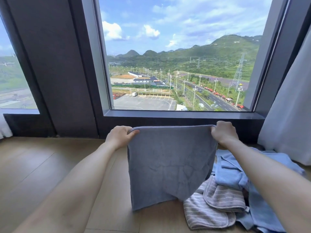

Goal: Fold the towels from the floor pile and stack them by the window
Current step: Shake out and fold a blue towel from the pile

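Fingers (133, 132) of the left hand (120, 136) are curled over the top left corner of a grey towel (170, 165), pinching it against the thumb. The right hand (223, 132) grips the top right corner the same way, knuckles up. Between the two hands the upper edge is stretched nearly level, and the cloth hangs flat and upright in front of the person. Its lower edge comes down to the wooden floor (33, 165); whether it touches cannot be told. Both bare forearms reach forward from the bottom of the view. To the right of the hanging towel, under the right forearm, lies the pile (239, 190): crumpled blue towels (235, 174) with a grey striped towel (217, 204) at its near left edge. Beyond the hands is the window (181, 56) with its dark sill (168, 115), and a pale curtain (289, 106) hangs at the right.
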